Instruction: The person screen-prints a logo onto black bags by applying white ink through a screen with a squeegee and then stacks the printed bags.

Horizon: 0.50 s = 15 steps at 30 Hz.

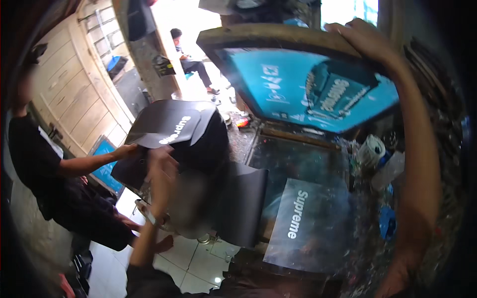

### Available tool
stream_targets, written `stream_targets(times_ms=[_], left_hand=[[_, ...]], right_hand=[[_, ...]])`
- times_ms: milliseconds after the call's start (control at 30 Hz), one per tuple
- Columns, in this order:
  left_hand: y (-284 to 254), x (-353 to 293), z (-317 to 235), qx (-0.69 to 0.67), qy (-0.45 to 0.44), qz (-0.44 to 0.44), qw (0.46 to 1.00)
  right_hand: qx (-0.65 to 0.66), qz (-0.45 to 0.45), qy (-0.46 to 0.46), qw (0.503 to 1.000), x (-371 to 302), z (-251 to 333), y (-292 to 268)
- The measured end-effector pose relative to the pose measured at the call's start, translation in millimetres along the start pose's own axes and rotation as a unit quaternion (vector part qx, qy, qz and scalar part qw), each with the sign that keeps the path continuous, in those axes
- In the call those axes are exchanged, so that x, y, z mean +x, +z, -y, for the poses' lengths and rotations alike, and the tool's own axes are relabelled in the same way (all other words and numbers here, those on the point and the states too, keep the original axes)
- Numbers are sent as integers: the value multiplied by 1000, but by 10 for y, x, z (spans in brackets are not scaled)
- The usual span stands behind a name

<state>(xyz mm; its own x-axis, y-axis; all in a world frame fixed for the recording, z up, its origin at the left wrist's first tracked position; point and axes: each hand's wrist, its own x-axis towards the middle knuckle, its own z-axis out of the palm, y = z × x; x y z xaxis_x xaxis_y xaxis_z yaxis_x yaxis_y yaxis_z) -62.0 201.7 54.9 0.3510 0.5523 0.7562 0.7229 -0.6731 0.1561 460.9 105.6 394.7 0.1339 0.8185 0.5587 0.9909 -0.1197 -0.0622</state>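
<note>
- At far left, a co-worker [37,164] in dark clothing is seen, a hand [126,150] placed at the edge of the dark lettered sheets [174,124].
- These sheets are laid overlapping on a bulky black support [213,141].
- The left hand [163,171] is seen blurred just beside the sheets' near edge; whether its fingers are open or closed cannot be told.
- A plain dark sheet [241,203] is seen beside the tabletop [303,156].
- On the tabletop, a grey sheet [313,223] with white lettering is laid flat.
- Above it, a blue screen [278,84] in a wooden frame [268,34] is held raised and tilted.
- The frame's upper edge is gripped by the right hand's [360,39] fingers.
- At right, a white roll [371,148] is seen near a blue object [387,222].
</note>
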Motion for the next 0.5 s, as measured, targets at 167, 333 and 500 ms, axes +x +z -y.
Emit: stream_targets(times_ms=[167,333,500], left_hand=[[267,-1631,-1344,-38,-192,299,934],[31,-1744,-2113,-64,-189,240,950],[-145,-1983,-2818,-258,-199,424,845]], right_hand=[[18,-7,38,999,-580,841,-360],[-12,-3,24,1000,-342,632,-24],[16,-41,24,999,-287,575,75]])
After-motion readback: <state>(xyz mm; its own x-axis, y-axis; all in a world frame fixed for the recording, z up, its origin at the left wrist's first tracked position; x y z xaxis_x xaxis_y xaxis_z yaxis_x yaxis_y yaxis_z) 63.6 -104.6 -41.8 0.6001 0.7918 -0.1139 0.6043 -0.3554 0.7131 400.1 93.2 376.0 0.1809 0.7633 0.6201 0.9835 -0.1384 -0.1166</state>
